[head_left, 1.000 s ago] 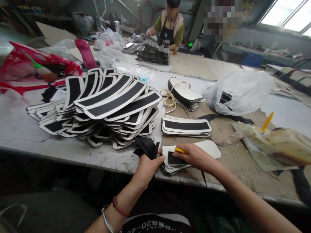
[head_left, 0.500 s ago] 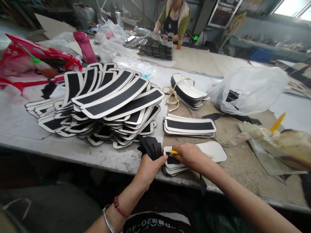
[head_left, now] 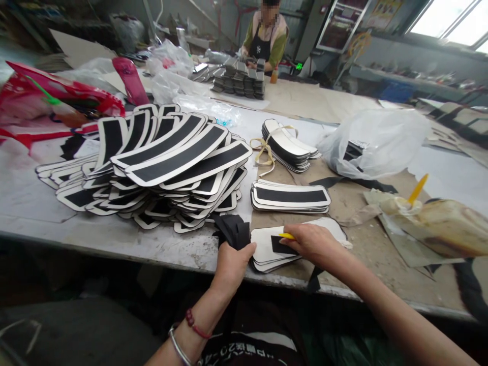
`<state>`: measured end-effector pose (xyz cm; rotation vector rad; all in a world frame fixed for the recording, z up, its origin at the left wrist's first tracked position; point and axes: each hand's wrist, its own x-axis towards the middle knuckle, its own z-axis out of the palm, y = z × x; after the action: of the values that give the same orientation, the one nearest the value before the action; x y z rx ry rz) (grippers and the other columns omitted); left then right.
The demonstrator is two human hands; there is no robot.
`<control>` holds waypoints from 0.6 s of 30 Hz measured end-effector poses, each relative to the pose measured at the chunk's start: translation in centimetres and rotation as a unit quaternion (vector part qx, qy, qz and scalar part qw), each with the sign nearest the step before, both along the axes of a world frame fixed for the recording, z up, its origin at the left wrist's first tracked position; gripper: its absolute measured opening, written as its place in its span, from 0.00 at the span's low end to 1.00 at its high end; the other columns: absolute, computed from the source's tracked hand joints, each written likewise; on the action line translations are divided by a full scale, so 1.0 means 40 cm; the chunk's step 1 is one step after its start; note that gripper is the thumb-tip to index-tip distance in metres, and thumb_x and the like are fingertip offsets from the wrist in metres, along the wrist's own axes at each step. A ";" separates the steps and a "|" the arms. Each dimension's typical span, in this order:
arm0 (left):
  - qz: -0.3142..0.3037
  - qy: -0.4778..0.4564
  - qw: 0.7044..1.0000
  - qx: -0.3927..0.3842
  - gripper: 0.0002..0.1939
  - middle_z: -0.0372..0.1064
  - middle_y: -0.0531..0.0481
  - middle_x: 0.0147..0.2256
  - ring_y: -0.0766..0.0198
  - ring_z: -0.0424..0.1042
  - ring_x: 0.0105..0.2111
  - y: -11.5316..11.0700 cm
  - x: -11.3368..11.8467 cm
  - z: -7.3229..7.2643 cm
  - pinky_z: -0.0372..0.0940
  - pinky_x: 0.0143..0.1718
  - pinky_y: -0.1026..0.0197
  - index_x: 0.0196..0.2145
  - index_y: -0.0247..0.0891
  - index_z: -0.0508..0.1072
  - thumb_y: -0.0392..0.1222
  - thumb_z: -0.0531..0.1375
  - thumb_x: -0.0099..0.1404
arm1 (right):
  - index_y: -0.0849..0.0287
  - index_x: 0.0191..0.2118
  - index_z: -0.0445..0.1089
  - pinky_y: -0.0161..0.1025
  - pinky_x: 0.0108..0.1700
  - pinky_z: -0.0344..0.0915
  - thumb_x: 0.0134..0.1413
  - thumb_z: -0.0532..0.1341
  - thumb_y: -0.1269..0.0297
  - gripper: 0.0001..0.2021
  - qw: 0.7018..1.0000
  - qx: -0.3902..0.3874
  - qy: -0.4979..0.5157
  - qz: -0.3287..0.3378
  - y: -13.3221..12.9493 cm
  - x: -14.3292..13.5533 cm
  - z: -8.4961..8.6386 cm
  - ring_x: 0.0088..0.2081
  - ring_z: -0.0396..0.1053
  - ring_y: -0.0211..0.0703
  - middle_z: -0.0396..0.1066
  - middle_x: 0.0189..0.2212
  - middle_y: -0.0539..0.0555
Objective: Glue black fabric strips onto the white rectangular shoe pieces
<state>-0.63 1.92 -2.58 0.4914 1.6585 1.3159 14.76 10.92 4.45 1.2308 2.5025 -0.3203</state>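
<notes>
Our right hand [head_left: 310, 244], pinched round a yellow stick [head_left: 286, 236], has shifted away from our left, leaving the black strip [head_left: 277, 245] farther in on the stacked white pieces [head_left: 267, 262] at the table's [head_left: 114, 229] near edge. Our left hand [head_left: 231, 264] is closed on bunched black fabric [head_left: 233, 233].

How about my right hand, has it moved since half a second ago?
Yes, the right hand has moved rightward, judged against the left end of the small black-striped stack just beyond it.
</notes>
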 end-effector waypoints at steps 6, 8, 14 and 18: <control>-0.020 -0.025 0.999 0.009 0.13 0.71 0.50 0.21 0.58 0.71 0.26 -0.010 -0.004 0.014 0.63 0.25 0.62 0.30 0.34 0.76 0.42 0.66 0.45 | 0.57 0.30 0.69 0.32 0.27 0.50 0.57 0.54 0.59 0.11 0.984 -0.103 0.147 0.005 -0.012 -0.017 0.011 0.26 0.63 0.37 0.69 0.25 0.49; -0.029 -0.032 0.999 0.006 0.12 0.67 0.52 0.17 0.61 0.68 0.22 -0.010 -0.008 0.018 0.60 0.22 0.64 0.28 0.34 0.75 0.42 0.66 0.46 | 0.57 0.30 0.70 0.31 0.27 0.50 0.56 0.55 0.60 0.10 0.983 -0.112 0.145 0.002 -0.009 -0.040 -0.001 0.26 0.63 0.36 0.69 0.24 0.50; -0.049 -0.052 0.997 -0.014 0.10 0.59 0.56 0.14 0.69 0.57 0.15 -0.008 -0.022 0.017 0.52 0.16 0.66 0.22 0.35 0.69 0.43 0.63 0.50 | 0.56 0.33 0.71 0.34 0.28 0.50 0.55 0.55 0.58 0.11 0.994 -0.066 0.081 0.024 0.007 -0.082 -0.037 0.30 0.67 0.41 0.72 0.28 0.53; -0.056 -0.054 0.997 -0.024 0.10 0.59 0.56 0.14 0.69 0.57 0.15 -0.006 -0.028 0.020 0.52 0.16 0.66 0.23 0.34 0.69 0.45 0.62 0.51 | 0.56 0.35 0.72 0.35 0.29 0.51 0.56 0.54 0.57 0.11 0.997 -0.056 0.050 0.035 0.013 -0.092 -0.039 0.32 0.69 0.44 0.73 0.29 0.55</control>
<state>-1.77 1.68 -1.78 0.4704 1.5478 1.1963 11.07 11.45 2.90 1.1074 2.5644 -0.5094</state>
